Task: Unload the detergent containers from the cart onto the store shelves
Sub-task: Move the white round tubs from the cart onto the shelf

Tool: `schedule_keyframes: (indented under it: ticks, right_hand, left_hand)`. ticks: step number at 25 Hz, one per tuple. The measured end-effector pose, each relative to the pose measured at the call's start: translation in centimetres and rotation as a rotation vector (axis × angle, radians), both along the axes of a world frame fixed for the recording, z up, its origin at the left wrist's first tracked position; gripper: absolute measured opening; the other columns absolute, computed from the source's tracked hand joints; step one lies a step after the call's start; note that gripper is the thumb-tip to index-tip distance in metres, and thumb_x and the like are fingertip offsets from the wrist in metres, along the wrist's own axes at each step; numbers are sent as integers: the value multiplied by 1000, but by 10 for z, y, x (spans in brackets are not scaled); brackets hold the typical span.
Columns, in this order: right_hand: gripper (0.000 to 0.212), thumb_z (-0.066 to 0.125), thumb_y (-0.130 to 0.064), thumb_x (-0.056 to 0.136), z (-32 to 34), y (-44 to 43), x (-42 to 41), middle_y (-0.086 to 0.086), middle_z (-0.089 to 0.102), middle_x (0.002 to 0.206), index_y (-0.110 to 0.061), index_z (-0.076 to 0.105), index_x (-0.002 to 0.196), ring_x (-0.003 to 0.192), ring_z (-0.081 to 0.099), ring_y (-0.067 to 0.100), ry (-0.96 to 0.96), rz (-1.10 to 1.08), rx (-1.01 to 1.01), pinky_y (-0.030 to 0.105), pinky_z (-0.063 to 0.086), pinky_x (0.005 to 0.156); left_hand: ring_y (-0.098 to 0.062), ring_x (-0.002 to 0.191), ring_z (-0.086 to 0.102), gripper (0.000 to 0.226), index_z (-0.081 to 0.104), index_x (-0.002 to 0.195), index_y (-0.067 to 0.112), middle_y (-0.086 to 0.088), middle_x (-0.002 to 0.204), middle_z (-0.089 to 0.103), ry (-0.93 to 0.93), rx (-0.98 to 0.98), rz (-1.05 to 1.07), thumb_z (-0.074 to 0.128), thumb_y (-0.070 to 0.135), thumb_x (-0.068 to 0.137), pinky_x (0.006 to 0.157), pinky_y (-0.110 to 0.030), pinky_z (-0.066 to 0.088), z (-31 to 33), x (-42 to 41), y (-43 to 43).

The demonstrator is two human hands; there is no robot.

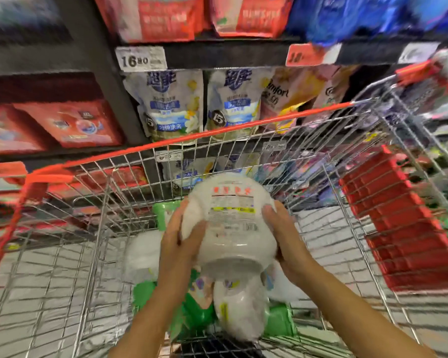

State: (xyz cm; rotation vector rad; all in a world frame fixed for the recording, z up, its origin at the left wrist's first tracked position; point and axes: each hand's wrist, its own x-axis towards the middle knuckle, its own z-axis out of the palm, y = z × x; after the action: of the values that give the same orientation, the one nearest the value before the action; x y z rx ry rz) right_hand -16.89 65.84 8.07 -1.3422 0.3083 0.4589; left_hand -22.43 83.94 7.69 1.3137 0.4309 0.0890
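White detergent container [233,223] is clasped between left hand [183,239] and right hand [286,236] above the cart [243,151], where other containers [239,313] are left unshelved.

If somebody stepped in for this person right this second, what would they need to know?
Left hand and right hand both grip one white container, held above the cart.
A second white container and green containers lie in the cart below.
The shelves ahead hold pouches.
Done: this container is lifted out.
Left: shelve it, then unload the rest.
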Motion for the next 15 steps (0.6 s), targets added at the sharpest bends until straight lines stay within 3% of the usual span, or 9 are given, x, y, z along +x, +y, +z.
schedule_keyframes:
  ticks: [4,7,10,12,15]
  right_hand:
    - [45,64,-40,83,43,4,-18,3,68,119,-26,56,126,101,69,23,-242,-137,-22,37,59,75]
    - [45,71,-42,80,64,12,-26,-3,67,120,-33,59,122,106,67,19,-350,-189,-112,44,56,87]
    - [50,70,-33,85,70,19,-35,-5,63,126,-28,54,131,114,62,16,-472,-130,-235,48,51,97]
    - [50,65,-39,86,71,20,-44,-10,60,129,-32,52,134,116,59,11,-491,-87,-250,44,51,98]
    - [38,49,-37,89,69,11,-48,-11,62,126,-32,61,125,116,59,12,-505,-89,-155,40,50,98]
  left_hand:
    - [-19,108,66,54,56,120,42,15,123,63,-78,-36,-91,70,28,70,77,-34,59,42,8,14]
    - [-17,90,73,71,52,115,42,8,121,62,10,0,-156,85,45,53,63,-29,59,66,11,21]
    - [-18,87,73,97,44,119,40,4,112,67,130,80,-171,88,54,33,65,-35,60,71,10,20]
    - [-22,91,72,107,39,126,39,2,111,68,157,77,-150,90,53,33,71,-42,61,67,4,16]
    - [-25,87,74,101,43,131,36,-2,111,71,137,-110,-89,89,43,41,63,-40,60,59,-5,16]
